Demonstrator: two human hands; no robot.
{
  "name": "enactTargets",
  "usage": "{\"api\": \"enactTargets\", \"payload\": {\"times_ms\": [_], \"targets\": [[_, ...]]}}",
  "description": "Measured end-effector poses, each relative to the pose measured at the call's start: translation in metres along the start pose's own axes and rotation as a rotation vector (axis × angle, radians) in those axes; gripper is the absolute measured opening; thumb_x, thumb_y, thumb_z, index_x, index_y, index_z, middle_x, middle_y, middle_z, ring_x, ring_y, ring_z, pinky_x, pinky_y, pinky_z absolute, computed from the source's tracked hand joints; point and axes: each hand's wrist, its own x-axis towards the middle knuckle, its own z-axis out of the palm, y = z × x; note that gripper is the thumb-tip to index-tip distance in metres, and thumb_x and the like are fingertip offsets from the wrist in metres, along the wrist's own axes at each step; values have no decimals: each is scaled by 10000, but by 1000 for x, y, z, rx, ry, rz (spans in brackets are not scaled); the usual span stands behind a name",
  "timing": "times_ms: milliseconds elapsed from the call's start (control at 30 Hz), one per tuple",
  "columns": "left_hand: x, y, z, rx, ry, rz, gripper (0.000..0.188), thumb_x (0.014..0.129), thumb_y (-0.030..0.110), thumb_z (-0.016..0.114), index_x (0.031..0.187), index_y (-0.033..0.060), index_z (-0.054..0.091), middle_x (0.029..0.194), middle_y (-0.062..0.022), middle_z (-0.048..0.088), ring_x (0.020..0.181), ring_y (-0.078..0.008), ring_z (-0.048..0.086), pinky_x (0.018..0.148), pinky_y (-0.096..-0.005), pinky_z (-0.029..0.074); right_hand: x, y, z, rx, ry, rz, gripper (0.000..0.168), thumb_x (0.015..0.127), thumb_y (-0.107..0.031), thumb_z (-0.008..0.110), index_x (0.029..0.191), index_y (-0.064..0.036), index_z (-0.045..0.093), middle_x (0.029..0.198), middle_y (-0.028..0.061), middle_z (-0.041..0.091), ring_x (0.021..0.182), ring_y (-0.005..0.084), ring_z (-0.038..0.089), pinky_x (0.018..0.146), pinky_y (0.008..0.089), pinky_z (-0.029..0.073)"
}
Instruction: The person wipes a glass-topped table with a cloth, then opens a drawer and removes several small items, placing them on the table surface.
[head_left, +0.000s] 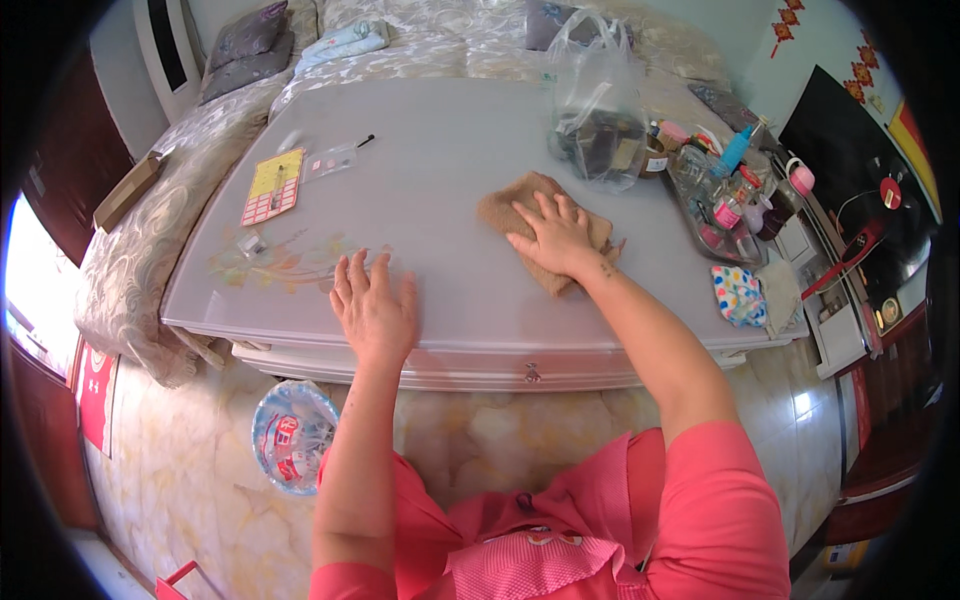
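Under my right hand (553, 231) lies a folded brown cloth (510, 206), pressed flat on the glossy top of a low table (442, 165). The palm is down and the fingers are spread over the cloth; no grip on it shows. My left hand (375, 304) is at the table's near edge, left of the cloth, palm down with its fingers apart and nothing in them. Beyond it are a small clear packet (252, 244), a yellow and red card (274, 186) and a clear plastic bag (328, 163) with a small black-tipped item beside it.
A clear carrier bag (600, 142) with dark contents stands at the back right. Beside it, a tray (706, 244) holds several bottles and jars. Two folded cloths, one dotted (739, 295), lie at the right edge. A lined waste bin (296, 435) is on the floor; sofas border the table.
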Motion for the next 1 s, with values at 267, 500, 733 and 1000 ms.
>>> {"api": "enactTargets", "payload": {"times_ms": [267,500,733,1000], "targets": [[0,1,-2,-8,20,-18,390,898,328,577,1181,60,598,1353,-128,475,1335,-340,327,1083,-475,256,52,-2,4,15,73,204,636,902,-568,391,1461,-266,351,1550,87,219,1432,327,121,1130,538,97],[0,-1,0,-25,54,-15,395,888,345,574,1159,61,616,1332,-146,482,1325,-346,331,1063,-495,256,-11,-15,6,58,122,25,613,894,-501,377,1433,-208,410,1523,131,268,1414,368,165,1135,559,74],[-3,-2,1,-9,24,-27,391,893,348,565,1171,77,615,1344,-135,480,1332,-344,326,1068,-496,243,-110,-21,6,43,174,-210,570,885,-455,502,1395,-204,458,1500,158,298,1391,386,217,1107,597,140],[-4,-1,2,5,11,-33,391,902,354,559,1173,77,610,1353,-135,481,1333,-341,329,1071,-493,252,-144,-44,-7,21,14,-256,597,885,-483,511,1420,-236,417,1514,183,252,1401,419,165,1087,642,110]]}}
